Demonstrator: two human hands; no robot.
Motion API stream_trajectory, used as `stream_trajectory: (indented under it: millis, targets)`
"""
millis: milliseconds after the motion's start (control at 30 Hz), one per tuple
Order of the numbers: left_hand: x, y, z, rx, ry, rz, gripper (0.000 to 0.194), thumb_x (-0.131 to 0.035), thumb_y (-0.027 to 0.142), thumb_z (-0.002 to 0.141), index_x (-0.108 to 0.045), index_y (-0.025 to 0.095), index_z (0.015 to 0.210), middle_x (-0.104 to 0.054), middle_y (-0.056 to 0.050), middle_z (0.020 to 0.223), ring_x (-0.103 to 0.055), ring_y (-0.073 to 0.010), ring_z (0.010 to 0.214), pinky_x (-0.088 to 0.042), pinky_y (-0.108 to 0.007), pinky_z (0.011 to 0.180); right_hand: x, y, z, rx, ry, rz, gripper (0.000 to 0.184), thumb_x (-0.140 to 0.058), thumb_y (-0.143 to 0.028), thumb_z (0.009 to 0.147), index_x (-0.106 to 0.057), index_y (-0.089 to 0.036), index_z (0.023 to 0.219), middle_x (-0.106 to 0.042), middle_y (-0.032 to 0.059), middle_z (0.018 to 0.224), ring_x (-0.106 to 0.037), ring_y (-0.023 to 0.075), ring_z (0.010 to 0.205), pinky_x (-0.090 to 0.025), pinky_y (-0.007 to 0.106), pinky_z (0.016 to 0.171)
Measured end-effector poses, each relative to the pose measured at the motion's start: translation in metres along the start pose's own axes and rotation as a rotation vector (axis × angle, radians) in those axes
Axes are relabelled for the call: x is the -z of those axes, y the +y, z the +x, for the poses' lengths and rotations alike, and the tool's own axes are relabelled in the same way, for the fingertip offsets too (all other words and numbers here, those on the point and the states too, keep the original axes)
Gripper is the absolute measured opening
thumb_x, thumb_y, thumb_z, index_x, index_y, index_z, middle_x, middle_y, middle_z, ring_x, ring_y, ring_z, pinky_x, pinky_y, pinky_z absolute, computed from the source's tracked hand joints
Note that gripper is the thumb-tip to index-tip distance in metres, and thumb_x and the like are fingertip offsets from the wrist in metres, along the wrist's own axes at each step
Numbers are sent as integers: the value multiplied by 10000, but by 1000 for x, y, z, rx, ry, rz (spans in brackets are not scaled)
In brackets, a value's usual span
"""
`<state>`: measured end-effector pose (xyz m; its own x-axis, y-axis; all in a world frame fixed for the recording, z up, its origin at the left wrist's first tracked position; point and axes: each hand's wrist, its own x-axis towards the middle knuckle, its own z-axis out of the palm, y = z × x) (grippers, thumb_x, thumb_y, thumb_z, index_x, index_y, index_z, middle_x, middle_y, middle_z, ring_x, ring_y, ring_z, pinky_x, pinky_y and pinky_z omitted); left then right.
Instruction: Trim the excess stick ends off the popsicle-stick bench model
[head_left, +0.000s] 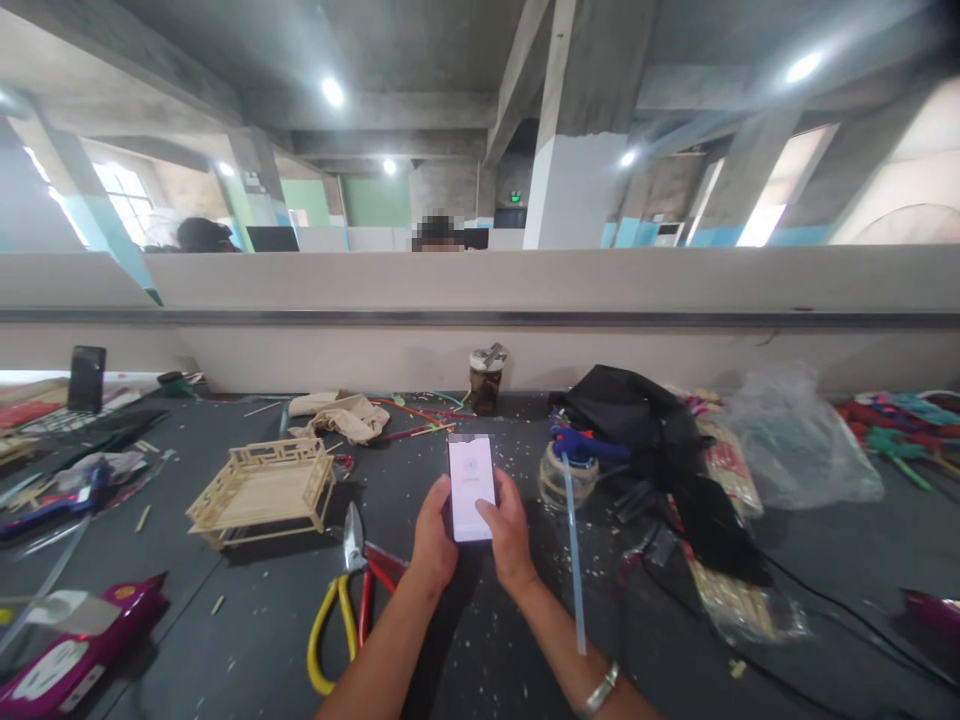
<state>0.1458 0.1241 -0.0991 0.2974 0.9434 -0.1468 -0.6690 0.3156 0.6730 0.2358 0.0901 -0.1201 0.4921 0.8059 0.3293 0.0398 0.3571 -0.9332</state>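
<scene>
A smartphone with a lit white screen is held upright over the dark table. My left hand wraps its lower left edge. My right hand grips the right side, thumb lying on the screen. A small wooden-stick bed model stands to the left. Yellow-and-red-handled pliers and cutters lie just left of my left forearm. A blue glue gun rests on a tape roll to the right, with a clear glue stick beside my right arm.
A jar with a lid stands by the back partition. Black cloth, a clear plastic bag and stick bundles lie right. Cables run across the right side. Pink packages sit at the left front. Other people's heads show beyond the partition.
</scene>
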Motion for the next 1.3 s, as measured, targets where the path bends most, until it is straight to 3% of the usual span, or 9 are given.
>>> stream_trajectory:
  millis: [533, 767, 1300]
  targets:
    - [3, -5, 3, -13, 42, 37, 350, -719, 388, 713, -686, 127, 944, -726, -45, 878, -660, -183, 744, -485, -292, 715, -1, -7, -1, 10, 24, -2, 383, -574, -352, 832, -532, -204, 1183, -653, 55, 1115, -608, 231, 1007, -474, 354, 881]
    - [-1, -3, -1, -77, -43, 144, 351, -722, 421, 722, -673, 144, 931, -720, -40, 883, -652, -167, 748, -485, -272, 703, 3, -4, 1, -4, 74, -17, 410, -574, -345, 810, -571, -215, 1199, -662, 51, 1149, -592, 239, 1040, -477, 347, 874]
    - [-1, -4, 1, -47, -44, 157, 355, -713, 433, 730, -666, 149, 937, -720, -39, 858, -653, -168, 732, -491, -278, 692, 4, -2, 3, -95, 63, 80, 393, -558, -313, 797, -586, -211, 1176, -678, 38, 1116, -614, 234, 991, -498, 342, 839]
